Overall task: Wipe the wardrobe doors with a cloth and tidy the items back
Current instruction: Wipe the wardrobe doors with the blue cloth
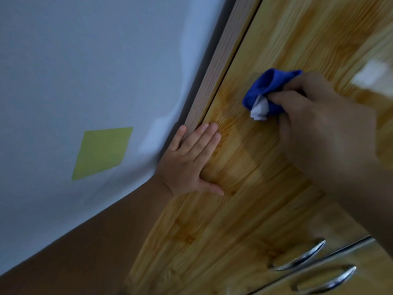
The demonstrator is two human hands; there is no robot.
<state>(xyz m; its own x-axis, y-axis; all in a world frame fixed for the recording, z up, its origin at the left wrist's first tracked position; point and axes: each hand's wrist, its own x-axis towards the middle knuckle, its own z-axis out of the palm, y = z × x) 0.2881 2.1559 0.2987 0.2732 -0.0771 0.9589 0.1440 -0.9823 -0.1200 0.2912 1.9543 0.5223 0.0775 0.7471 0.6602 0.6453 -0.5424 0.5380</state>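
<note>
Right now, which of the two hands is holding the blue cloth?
The right hand grips the blue cloth against the wardrobe door; the left hand lies flat on the door's edge, holding nothing.

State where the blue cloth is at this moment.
In the head view the blue cloth sits upper right of centre, gripped by the right hand against the wardrobe door, above and right of the flat left hand.

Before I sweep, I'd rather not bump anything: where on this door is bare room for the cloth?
Bare wood lies above the blue cloth and between the left hand and the metal handles. Crowded: the door edge, where the right hand is close above the left.
</note>
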